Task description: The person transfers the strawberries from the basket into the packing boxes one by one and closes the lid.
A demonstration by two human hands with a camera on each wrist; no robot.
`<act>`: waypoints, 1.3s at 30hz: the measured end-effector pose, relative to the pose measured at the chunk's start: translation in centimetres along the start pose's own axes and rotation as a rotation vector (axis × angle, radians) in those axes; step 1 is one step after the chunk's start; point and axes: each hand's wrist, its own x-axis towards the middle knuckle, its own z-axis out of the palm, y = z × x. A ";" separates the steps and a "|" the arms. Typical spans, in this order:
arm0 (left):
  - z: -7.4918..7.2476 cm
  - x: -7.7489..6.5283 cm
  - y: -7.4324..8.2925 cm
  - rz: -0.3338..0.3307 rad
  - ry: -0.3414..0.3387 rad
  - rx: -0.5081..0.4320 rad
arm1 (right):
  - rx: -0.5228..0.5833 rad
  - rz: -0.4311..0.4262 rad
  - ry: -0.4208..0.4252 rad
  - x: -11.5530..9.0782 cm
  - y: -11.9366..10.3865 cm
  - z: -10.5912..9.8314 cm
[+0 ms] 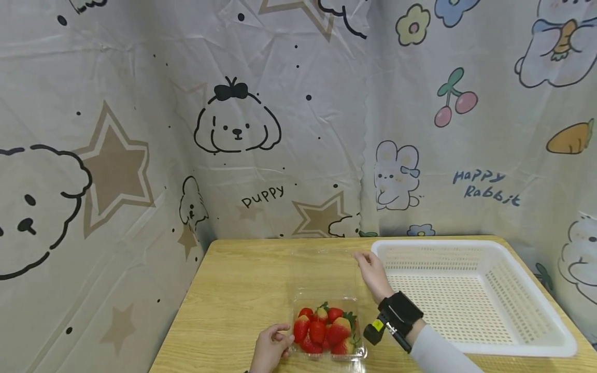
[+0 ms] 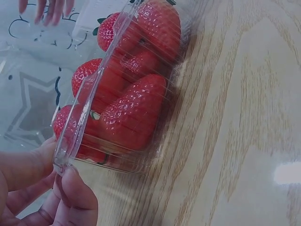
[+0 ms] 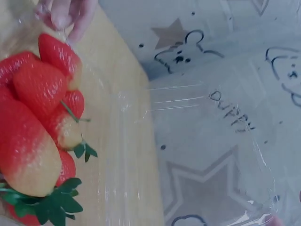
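Observation:
A clear plastic clamshell box (image 1: 361, 355) full of red strawberries (image 1: 318, 331) stands at the table's front, its transparent lid (image 1: 322, 252) swung back. My left hand (image 1: 270, 346) pinches the near left corner of the box's rim between thumb and fingers, as the left wrist view shows up close. At the lid's far right corner, my right hand (image 1: 373, 272) holds the edge with its fingertips. In the right wrist view only a fingertip shows by the lid corner (image 3: 249, 217). Green leaves (image 3: 59, 202) top some strawberries, and several fruits have pale ends.
A white perforated plastic basket (image 1: 527, 347) lies right of the box, under and beyond my right forearm. The wooden table (image 1: 233, 290) ends at a printed cloth (image 1: 261, 171) hanging behind and to the left. A black camera strap (image 1: 403, 313) wraps my right wrist.

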 end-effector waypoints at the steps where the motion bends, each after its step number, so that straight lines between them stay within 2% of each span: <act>1: 0.0 0.0 0.0 -0.001 0.000 0.000 | 0.019 -0.008 0.000 -0.4 -0.1 -0.1; 5: 0.1 0.1 -0.1 -0.001 0.002 -0.002 | 0.039 -0.038 0.015 -2.5 0.1 -0.4; 11: 0.2 0.0 -0.2 0.009 0.015 -0.016 | -0.008 -0.089 0.013 -6.0 1.7 0.2; 17: 0.2 -0.2 -0.2 0.009 0.033 -0.020 | -0.009 -0.139 -0.120 -9.0 4.3 0.4; 21: 0.1 -0.2 -0.4 0.004 0.022 -0.032 | -0.062 -0.135 -0.211 -9.9 6.5 0.7; 27: 0.2 -0.2 -0.9 -0.005 -0.034 -0.082 | -0.160 -0.201 -0.207 -10.3 9.5 0.6; 29: 0.2 -0.4 -1.0 -0.033 -0.051 -0.122 | -0.155 -0.180 -0.211 -10.3 9.9 0.6; 34: 0.1 -0.6 -1.3 -0.109 -0.070 -0.255 | -0.116 -0.062 -0.240 -10.0 10.2 0.5; 39: 0.3 -0.8 -1.6 -0.106 -0.097 -0.319 | -0.017 0.030 -0.306 -10.3 10.5 0.0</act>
